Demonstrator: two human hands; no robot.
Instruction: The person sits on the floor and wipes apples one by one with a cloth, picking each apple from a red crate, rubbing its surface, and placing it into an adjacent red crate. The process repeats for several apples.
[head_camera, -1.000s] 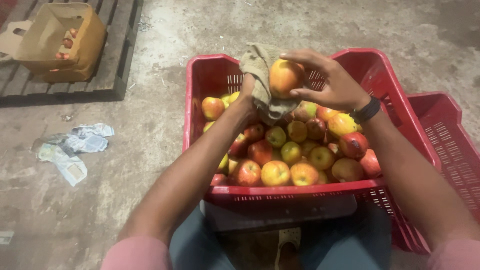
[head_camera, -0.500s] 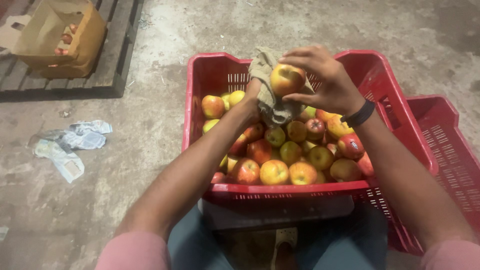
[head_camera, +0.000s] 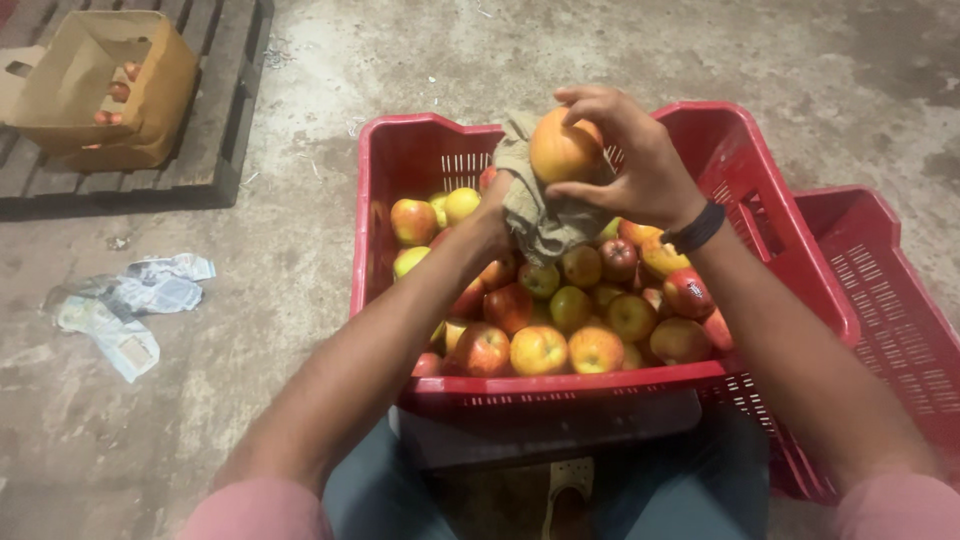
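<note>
Cardboard box (head_camera: 100, 90) on wooden pallet (head_camera: 215, 120), crumpled paper (head_camera: 130, 300) — second red crate (head_camera: 890, 310)

Dim warm light, soft shadows, perhaps slightly blurred.

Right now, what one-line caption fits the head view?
Right hand holds an apple against a cloth in the left hand, above a red crate of apples.

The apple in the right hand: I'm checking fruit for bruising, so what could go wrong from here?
1. The apple is pinched only by the fingertips of the right hand above the red crate; if it slipped, it could bruise itself or the apples beneath.
2. The cloth bunched in the left hand looks dingy and may smear rather than clean.
</note>
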